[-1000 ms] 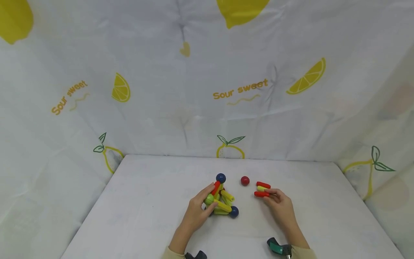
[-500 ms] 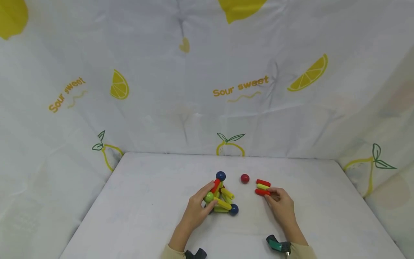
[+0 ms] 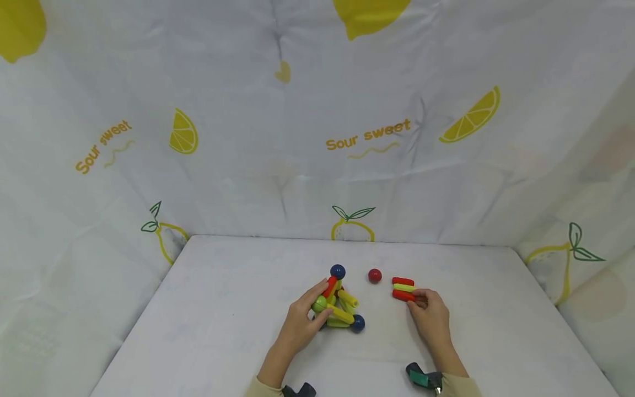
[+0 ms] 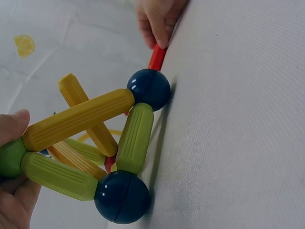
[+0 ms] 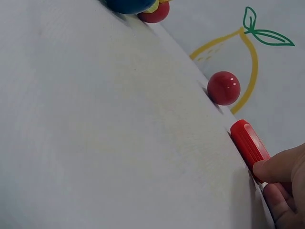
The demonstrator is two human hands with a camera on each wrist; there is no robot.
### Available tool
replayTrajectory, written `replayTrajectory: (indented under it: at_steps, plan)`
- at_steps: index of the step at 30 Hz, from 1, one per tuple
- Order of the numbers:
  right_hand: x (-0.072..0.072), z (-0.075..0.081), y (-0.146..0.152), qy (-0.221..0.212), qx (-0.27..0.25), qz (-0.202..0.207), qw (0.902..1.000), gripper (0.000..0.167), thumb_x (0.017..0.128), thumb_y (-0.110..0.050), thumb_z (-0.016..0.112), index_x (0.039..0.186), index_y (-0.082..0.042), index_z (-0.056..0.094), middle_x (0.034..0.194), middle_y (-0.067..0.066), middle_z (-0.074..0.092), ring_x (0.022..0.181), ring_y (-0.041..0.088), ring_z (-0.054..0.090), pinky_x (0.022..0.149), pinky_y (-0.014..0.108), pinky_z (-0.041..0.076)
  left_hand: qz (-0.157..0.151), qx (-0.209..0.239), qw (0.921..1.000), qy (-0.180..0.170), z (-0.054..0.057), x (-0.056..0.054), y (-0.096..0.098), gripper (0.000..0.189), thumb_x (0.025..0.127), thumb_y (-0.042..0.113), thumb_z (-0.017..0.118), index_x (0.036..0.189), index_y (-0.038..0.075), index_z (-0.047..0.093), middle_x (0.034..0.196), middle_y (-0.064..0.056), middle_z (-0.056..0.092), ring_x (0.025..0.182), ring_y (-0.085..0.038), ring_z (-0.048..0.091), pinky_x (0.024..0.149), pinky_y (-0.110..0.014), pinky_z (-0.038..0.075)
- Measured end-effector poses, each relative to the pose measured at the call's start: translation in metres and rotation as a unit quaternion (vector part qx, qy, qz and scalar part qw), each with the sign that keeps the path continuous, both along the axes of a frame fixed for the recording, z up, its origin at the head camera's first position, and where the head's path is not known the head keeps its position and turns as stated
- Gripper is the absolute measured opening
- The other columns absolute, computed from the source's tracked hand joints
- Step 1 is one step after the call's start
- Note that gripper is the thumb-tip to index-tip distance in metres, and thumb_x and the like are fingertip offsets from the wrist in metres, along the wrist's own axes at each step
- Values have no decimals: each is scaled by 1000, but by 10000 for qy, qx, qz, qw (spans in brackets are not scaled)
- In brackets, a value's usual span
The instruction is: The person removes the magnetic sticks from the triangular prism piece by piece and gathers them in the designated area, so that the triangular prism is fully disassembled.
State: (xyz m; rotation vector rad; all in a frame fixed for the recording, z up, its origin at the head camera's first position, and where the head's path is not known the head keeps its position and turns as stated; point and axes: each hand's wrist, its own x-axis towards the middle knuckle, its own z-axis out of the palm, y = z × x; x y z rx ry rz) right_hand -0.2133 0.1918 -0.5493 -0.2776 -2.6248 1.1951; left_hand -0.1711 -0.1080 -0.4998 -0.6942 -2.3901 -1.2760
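Note:
My left hand (image 3: pixel 300 320) holds a magnetic ball-and-stick frame (image 3: pixel 340 314) at its near-left corner, around a green ball (image 4: pixel 10 160). Yellow, green and red sticks join at blue balls; the blue ball (image 3: pixel 338 271) sits highest in the head view. One yellow stick (image 4: pixel 88 114) sticks out with a free end. To the right, my right hand (image 3: pixel 431 317) pinches the right end of a red magnetic stick (image 3: pixel 403 295) lying on the table. A yellow-green stick (image 3: pixel 404 288) and another red stick (image 3: pixel 403 281) lie beside it, nearly parallel.
A loose red ball (image 3: pixel 374 275) rests on the white table (image 3: pixel 208 331) between the frame and the sticks. Behind the table hangs a white lemon-print cloth (image 3: pixel 278 182). Dark devices, one with a green part (image 3: pixel 419 378), are on both wrists.
My right hand has slid the near red stick slightly right, more in line with the other two. The left hand and the frame stay about where they were.

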Motion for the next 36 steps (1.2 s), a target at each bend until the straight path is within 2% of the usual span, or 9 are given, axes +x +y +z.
replayTrajectory:
  at_steps: [8, 14, 17, 20, 23, 26, 28, 32, 36]
  plan:
    - [6, 8, -3, 39, -452, -211, 9987, 38, 90, -10, 60, 125, 0, 49, 124, 20, 51, 116, 35, 51, 98, 51, 46, 65, 15, 9998, -204, 1, 2, 0, 56, 87, 18, 69, 138, 8, 47, 142, -7, 50, 130, -19, 48, 102, -33, 44]
    - [12, 16, -11, 79, -776, 20, 9970, 47, 91, -16, 62, 133, -5, 45, 136, 16, 48, 128, 35, 44, 102, 50, 43, 33, 40, 9998, -216, 0, 3, 1, 56, 88, 20, 68, 138, 7, 47, 141, -10, 50, 129, -21, 49, 101, -34, 44]
    - [15, 23, -17, 163, -824, 286, 9961, 48, 90, -16, 64, 133, -6, 46, 136, 15, 49, 128, 33, 45, 103, 47, 41, 27, 30, 9998, -175, -1, 2, 1, 56, 88, 20, 68, 138, 7, 48, 140, -11, 51, 129, -21, 49, 101, -34, 44]
    - [17, 31, -26, 218, -897, 641, 9937, 48, 89, -16, 66, 132, -7, 48, 135, 12, 51, 127, 30, 49, 101, 35, 41, 49, -13, 10000, -73, 0, 1, 1, 56, 88, 21, 68, 138, 7, 48, 140, -10, 51, 128, -22, 50, 101, -35, 45]
    - [20, 37, -36, 369, -1181, 1097, 9862, 48, 87, -13, 68, 130, -5, 50, 133, 12, 54, 124, 28, 52, 97, 20, 41, 50, -25, 10000, -12, 0, 0, 1, 56, 88, 22, 68, 137, 7, 48, 140, -10, 51, 128, -23, 50, 100, -35, 46]
    - [23, 40, -46, 563, -1422, 1537, 9762, 47, 85, -9, 69, 128, -2, 51, 130, 15, 56, 122, 30, 53, 94, 10, 41, 18, 23, 10000, 3, 1, 0, 1, 56, 88, 21, 68, 137, 6, 48, 139, -12, 51, 128, -24, 50, 100, -35, 46]
    - [24, 39, -52, 608, -1486, 1745, 9715, 47, 84, -7, 70, 127, -2, 52, 128, 14, 58, 120, 29, 54, 94, 12, 44, 17, 25, 10000, 18, 1, 0, 1, 56, 87, 21, 68, 137, 5, 48, 139, -13, 52, 127, -24, 50, 99, -36, 46]
    - [27, 39, -63, 552, -1546, 2021, 9655, 47, 82, -7, 72, 125, -5, 54, 126, 13, 60, 119, 27, 56, 95, 24, 48, 44, -9, 10000, 33, 2, 1, 1, 55, 87, 19, 69, 136, 5, 49, 139, -13, 52, 127, -24, 51, 99, -35, 46]
    - [31, 41, -74, 524, -1677, 2272, 9579, 46, 81, -13, 74, 123, -6, 57, 125, 12, 62, 117, 26, 58, 94, 30, 50, 71, -18, 10000, -30, 2, 2, 1, 55, 87, 20, 69, 136, 5, 49, 139, -12, 52, 127, -23, 50, 100, -35, 46]
